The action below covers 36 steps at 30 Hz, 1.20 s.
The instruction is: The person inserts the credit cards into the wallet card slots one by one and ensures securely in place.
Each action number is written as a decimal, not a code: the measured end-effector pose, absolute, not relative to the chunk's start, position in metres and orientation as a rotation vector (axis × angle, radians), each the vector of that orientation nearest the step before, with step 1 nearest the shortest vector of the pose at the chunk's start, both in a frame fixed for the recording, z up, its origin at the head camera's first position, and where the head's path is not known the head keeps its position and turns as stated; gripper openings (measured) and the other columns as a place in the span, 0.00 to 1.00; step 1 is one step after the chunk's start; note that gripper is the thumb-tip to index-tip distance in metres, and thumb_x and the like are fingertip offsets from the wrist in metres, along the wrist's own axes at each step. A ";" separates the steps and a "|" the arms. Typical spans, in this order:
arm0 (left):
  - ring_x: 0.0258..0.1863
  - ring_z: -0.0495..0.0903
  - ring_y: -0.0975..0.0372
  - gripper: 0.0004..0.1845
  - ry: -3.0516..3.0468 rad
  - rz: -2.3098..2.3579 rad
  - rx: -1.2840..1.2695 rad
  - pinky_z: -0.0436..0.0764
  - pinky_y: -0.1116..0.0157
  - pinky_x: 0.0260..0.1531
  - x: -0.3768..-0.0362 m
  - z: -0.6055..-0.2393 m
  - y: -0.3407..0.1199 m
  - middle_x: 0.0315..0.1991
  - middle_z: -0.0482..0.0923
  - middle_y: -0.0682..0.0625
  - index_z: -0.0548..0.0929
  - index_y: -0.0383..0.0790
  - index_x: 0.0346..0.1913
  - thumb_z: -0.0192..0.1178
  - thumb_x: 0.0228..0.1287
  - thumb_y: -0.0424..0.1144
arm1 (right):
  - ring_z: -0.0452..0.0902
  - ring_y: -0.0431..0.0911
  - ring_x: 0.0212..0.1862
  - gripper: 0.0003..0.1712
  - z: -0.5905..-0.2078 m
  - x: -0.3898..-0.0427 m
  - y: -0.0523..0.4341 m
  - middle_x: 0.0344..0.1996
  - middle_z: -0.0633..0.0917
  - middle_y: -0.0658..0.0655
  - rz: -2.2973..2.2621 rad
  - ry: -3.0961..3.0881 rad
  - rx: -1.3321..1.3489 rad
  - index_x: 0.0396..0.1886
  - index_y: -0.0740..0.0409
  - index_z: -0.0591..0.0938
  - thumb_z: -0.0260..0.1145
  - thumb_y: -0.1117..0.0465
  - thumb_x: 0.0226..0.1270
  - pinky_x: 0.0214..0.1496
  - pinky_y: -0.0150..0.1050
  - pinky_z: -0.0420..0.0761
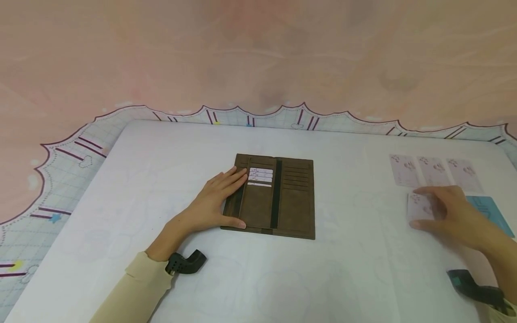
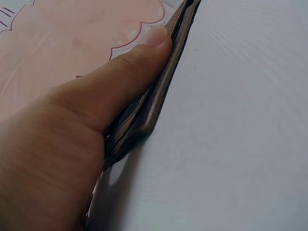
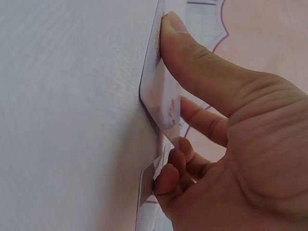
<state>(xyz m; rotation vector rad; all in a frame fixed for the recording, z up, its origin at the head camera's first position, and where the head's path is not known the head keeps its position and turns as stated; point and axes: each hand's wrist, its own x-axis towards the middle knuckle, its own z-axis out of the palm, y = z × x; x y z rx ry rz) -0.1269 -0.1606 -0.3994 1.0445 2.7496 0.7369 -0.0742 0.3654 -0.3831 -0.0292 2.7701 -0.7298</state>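
Observation:
A brown bifold wallet (image 1: 296,213) lies spread out, with several white cards (image 1: 260,175) tucked in the slots of its left panel. Across its left edge rests my left hand (image 1: 212,202), fingers extended. In the left wrist view the thumb presses along the edge of the wallet (image 2: 166,86). Far to the right, my right hand (image 1: 460,217) pinches a white card with a pink print (image 1: 420,207) between thumb and fingers at its opposite edges. The right wrist view shows this card (image 3: 163,101) tilted, the thumb at one end and a fingertip at the other.
Three similar printed cards (image 1: 434,172) lie in a row just beyond the right hand. A blue card (image 1: 490,213) sits partly behind that hand. The white tabletop (image 1: 355,269) has a patterned cloth border (image 1: 258,119) along its back and left edges.

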 end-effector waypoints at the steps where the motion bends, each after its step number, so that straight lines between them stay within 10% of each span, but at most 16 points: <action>1: 0.75 0.39 0.54 0.60 2.749 0.738 1.048 0.40 0.53 0.71 -0.127 -0.399 -0.160 0.75 0.48 0.48 0.54 0.38 0.75 0.73 0.42 0.61 | 0.52 0.73 0.55 0.54 -0.382 -0.074 0.365 0.60 0.50 0.79 -0.726 2.775 -0.021 0.67 0.64 0.62 0.75 0.41 0.49 0.55 0.76 0.54; 12: 0.75 0.39 0.54 0.60 2.746 0.736 1.042 0.39 0.53 0.71 -0.127 -0.395 -0.161 0.75 0.48 0.48 0.54 0.38 0.75 0.73 0.42 0.61 | 0.60 0.67 0.49 0.53 -0.381 -0.073 0.360 0.56 0.62 0.75 -0.756 2.843 0.016 0.68 0.63 0.63 0.77 0.43 0.47 0.47 0.64 0.67; 22: 0.74 0.39 0.54 0.60 2.746 0.754 1.051 0.40 0.53 0.71 -0.125 -0.398 -0.162 0.76 0.47 0.48 0.54 0.39 0.75 0.73 0.42 0.62 | 0.67 0.75 0.53 0.30 -0.377 -0.077 0.365 0.61 0.67 0.71 -0.865 2.813 -0.012 0.66 0.55 0.70 0.64 0.50 0.68 0.42 0.62 0.78; 28: 0.74 0.39 0.54 0.60 2.745 0.748 1.036 0.39 0.53 0.71 -0.124 -0.399 -0.161 0.76 0.47 0.48 0.54 0.39 0.75 0.73 0.42 0.61 | 0.76 0.55 0.38 0.29 -0.364 -0.083 0.356 0.42 0.77 0.63 -0.870 2.841 -0.030 0.70 0.51 0.68 0.59 0.52 0.72 0.18 0.35 0.71; 36: 0.74 0.40 0.53 0.60 2.754 0.732 1.040 0.40 0.53 0.71 -0.125 -0.398 -0.162 0.75 0.48 0.48 0.54 0.38 0.75 0.73 0.42 0.61 | 0.73 0.43 0.31 0.26 -0.348 -0.099 0.333 0.30 0.78 0.56 -0.987 2.884 -0.130 0.67 0.49 0.72 0.60 0.54 0.71 0.25 0.32 0.68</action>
